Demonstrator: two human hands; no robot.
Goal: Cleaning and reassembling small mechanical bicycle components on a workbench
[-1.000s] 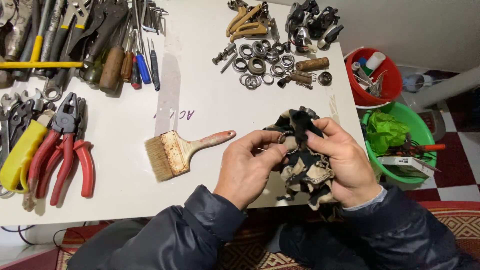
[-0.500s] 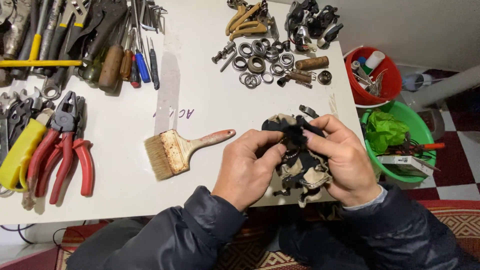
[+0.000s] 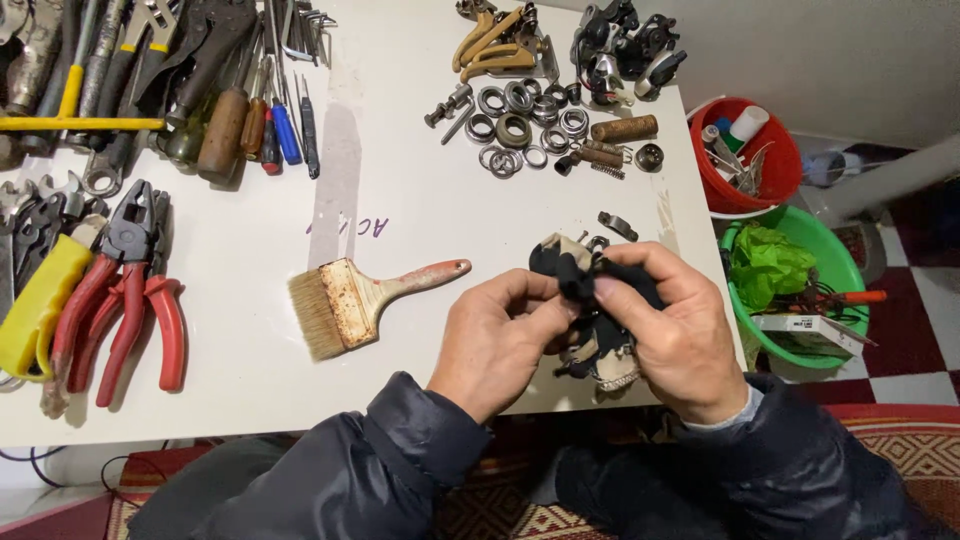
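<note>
Both hands, left hand [image 3: 500,340] and right hand [image 3: 675,335], shifted the rag [image 3: 590,300] nearer the table [image 3: 420,230] edge.

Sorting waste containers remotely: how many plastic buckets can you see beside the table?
2. A red bucket stands off the table's right edge, holding small tools and bottles. A green bucket sits just below it, nearer the person, holding green plastic and an orange-handled tool. Others may sit out of frame.

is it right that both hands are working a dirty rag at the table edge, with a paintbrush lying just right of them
Not quite. The head view shows the paintbrush lying to the left of the hands, not the right. The left hand and right hand do both grip the dirty rag at the table edge.
</note>
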